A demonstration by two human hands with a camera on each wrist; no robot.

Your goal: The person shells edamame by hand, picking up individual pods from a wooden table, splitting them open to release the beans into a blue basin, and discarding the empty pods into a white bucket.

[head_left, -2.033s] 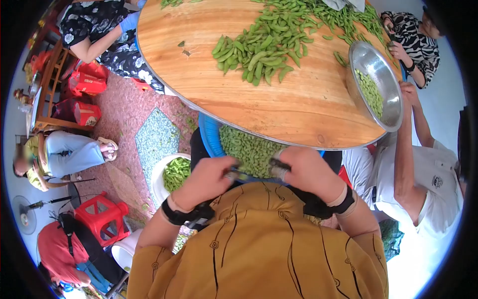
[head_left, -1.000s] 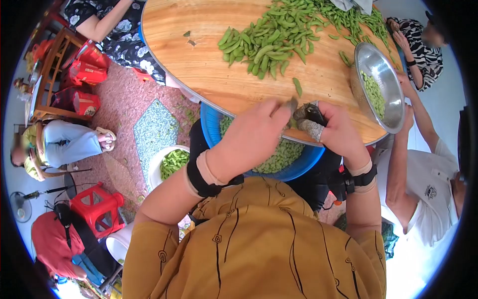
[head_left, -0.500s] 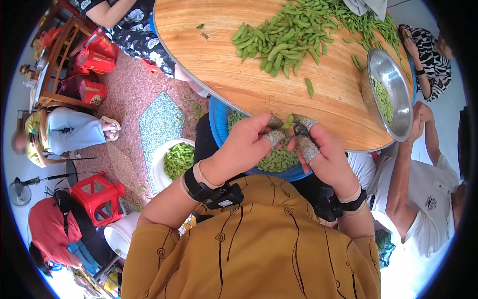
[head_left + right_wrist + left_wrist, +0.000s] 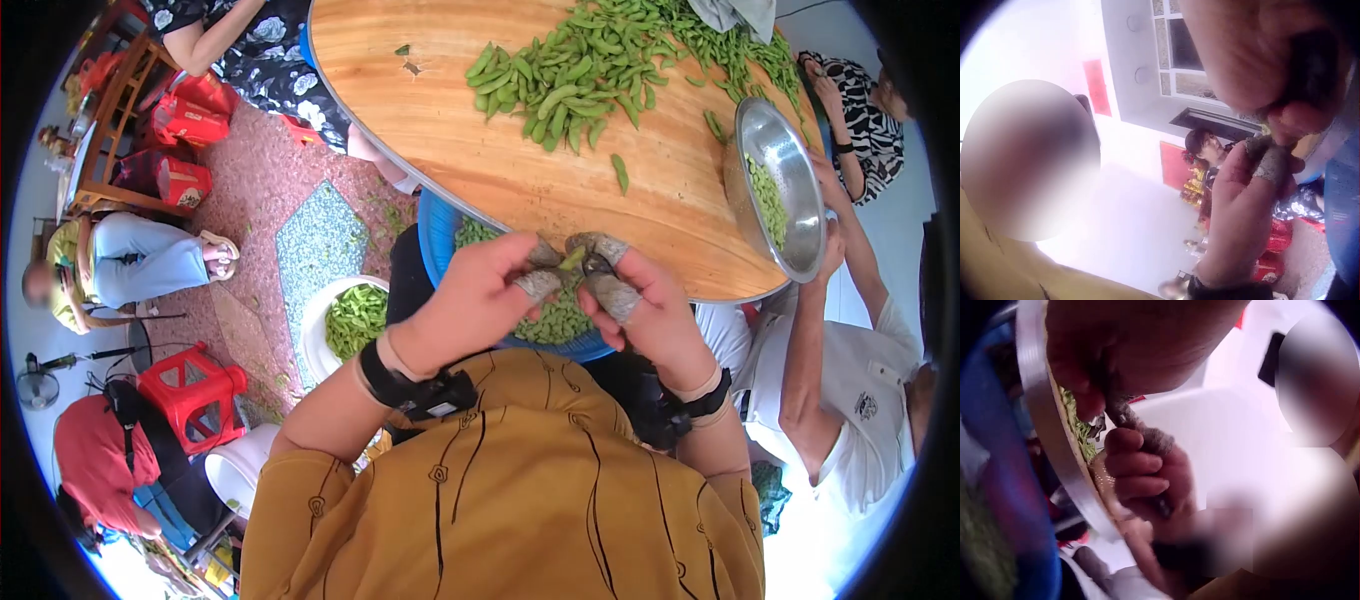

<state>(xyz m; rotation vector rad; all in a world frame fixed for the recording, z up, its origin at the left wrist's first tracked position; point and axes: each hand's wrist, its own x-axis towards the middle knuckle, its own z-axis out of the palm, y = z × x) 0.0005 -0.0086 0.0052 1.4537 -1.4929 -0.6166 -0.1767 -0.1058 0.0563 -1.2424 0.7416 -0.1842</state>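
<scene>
A green edamame pod (image 4: 573,260) is between my two hands, over the near edge of the table. My left hand (image 4: 475,298) pinches one end with taped thumb and forefinger. My right hand (image 4: 648,312) pinches the other end, its thumb and forefinger wrapped in worn grey tape with something dark by the thumb. Directly below, a blue tub (image 4: 432,235) holds many shelled green beans (image 4: 548,326). In the left wrist view the right hand (image 4: 1147,465) shows curled fingers; the right wrist view shows the left hand (image 4: 1244,206) meeting it at the fingertips.
On the round wooden table (image 4: 430,120) lie a heap of pods (image 4: 570,85) and a single pod (image 4: 620,174). A tilted metal bowl (image 4: 742,185) with beans stands at its right edge. A white bucket (image 4: 315,330) of pods is at left. People sit around the table.
Both hands rose from over the tub to the table edge, and a pod came between them. A single pod now lies apart from the heap. Lately the fingertips have closed further over the held pod.
</scene>
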